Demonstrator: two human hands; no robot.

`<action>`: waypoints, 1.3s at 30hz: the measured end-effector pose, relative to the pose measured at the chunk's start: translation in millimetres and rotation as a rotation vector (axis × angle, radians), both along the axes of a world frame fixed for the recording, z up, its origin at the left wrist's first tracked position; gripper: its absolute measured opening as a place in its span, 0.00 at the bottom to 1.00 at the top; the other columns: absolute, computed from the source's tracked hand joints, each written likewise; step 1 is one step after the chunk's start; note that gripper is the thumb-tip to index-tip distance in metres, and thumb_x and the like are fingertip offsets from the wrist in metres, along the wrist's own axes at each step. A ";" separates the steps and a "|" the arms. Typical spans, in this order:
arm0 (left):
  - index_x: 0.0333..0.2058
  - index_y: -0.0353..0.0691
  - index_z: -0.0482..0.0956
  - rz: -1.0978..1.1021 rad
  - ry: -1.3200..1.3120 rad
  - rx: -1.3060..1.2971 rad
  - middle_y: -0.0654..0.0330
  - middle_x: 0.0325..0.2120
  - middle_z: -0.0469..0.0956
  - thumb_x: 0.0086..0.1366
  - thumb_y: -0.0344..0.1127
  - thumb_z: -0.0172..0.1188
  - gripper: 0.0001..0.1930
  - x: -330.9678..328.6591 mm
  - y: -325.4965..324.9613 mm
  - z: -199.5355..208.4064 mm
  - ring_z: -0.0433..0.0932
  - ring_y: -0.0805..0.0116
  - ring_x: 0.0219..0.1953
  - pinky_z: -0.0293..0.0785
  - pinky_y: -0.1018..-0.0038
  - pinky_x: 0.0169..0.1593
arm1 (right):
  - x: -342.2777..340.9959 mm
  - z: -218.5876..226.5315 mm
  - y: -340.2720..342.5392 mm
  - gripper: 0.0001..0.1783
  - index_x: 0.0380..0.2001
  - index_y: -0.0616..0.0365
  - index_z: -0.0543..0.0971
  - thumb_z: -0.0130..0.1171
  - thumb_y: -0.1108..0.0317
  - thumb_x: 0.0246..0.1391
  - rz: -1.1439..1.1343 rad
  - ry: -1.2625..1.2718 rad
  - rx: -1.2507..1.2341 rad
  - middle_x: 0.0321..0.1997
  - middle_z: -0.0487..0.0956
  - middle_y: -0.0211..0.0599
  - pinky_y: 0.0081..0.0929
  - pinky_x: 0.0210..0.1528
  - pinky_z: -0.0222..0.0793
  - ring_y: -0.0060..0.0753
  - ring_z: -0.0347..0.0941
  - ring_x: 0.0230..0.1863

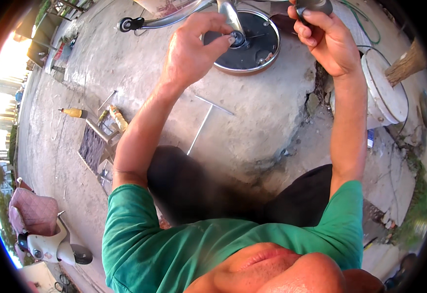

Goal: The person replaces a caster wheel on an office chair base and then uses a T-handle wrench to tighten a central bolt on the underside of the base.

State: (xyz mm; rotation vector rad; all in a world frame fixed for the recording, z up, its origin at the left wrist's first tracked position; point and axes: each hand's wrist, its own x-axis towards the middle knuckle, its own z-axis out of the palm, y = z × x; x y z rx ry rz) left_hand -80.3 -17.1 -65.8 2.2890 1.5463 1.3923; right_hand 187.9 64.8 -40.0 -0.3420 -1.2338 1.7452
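Note:
My left hand [191, 51] reaches to the hub of a black-faced wheel [252, 51] with a shiny rim. Its thumb and index finger close on a small dark part [234, 38] at the axle, which the fingertips partly cover. A silver fork arm [229, 14] runs down to that hub. Off to the right, my right hand [333, 41] is raised with its fingers curled around a dark rounded object [316, 6], whose kind I cannot make out at the upper edge. A metal T-handle wrench [204, 122] lies on the concrete between my forearms.
A yellow-handled tool [74, 113] and a low stool-like frame [96, 141] with tools lie at left. A white bucket [374, 90] and a wooden post [406, 63] stand at right, near broken concrete. A parked scooter [44, 234] is at lower left; a green hose [370, 24] lies upper right.

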 end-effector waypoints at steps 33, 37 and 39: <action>0.44 0.41 0.86 -0.112 -0.117 -0.127 0.61 0.53 0.80 0.59 0.33 0.69 0.13 -9.6 8.0 -11.3 0.82 0.64 0.49 0.74 0.68 0.58 | 16.5 13.6 0.0 0.10 0.45 0.61 0.76 0.55 0.74 0.60 -0.052 0.046 -0.001 0.37 0.80 0.38 0.15 0.24 0.67 0.23 0.74 0.28; 0.44 0.41 0.86 -0.090 0.018 -0.103 0.59 0.51 0.81 0.57 0.33 0.71 0.15 -10.1 7.1 -1.0 0.81 0.61 0.51 0.73 0.67 0.59 | 15.7 14.6 -0.7 0.11 0.46 0.61 0.76 0.55 0.74 0.60 -0.055 0.043 -0.012 0.37 0.80 0.38 0.14 0.24 0.67 0.23 0.74 0.28; 0.45 0.41 0.86 -0.099 0.058 -0.145 0.58 0.50 0.81 0.56 0.34 0.71 0.16 -10.9 5.6 4.5 0.81 0.61 0.52 0.73 0.67 0.60 | 14.9 15.8 -1.9 0.11 0.46 0.61 0.76 0.55 0.74 0.60 -0.056 0.037 -0.018 0.38 0.80 0.38 0.14 0.24 0.67 0.23 0.74 0.28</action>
